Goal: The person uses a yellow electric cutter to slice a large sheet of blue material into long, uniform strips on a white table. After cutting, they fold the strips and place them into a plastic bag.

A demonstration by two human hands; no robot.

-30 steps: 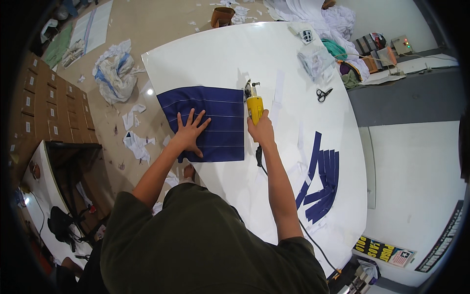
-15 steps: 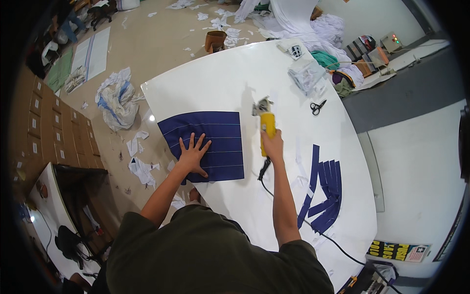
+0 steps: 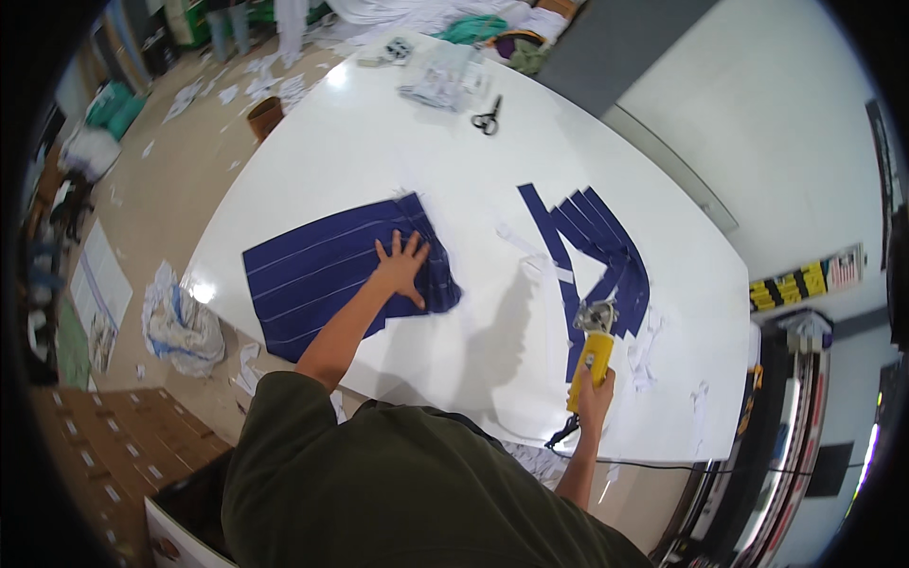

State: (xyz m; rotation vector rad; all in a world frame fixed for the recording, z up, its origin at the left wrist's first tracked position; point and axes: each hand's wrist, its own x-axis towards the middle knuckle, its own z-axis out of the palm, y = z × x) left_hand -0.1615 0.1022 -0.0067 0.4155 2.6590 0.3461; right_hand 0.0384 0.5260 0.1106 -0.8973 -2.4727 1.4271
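Note:
My left hand (image 3: 401, 269) lies flat with fingers spread on a navy fabric piece (image 3: 308, 270) marked with pale parallel lines. Under and beside that hand, the fabric's right end is rumpled. My right hand (image 3: 595, 396) grips the yellow body of an electric cloth cutter (image 3: 593, 358), its metal head pointing away from me. The cutter is near the lower ends of several navy fabric strips (image 3: 606, 241) fanned out on the right of the white table (image 3: 454, 369). Whether the cutter touches the table or strips I cannot tell.
Black scissors (image 3: 488, 117) and a clear plastic packet (image 3: 441, 83) lie at the table's far end. The cutter's black cord (image 3: 653, 464) runs off to the right. A white sack (image 3: 185, 327) and cardboard boxes (image 3: 123, 435) are on the left, beyond the table.
My right hand has carried the cutter rightward, over to the strips. My left hand is now at the fabric's right end, which has become rumpled. The whole view has turned to the right.

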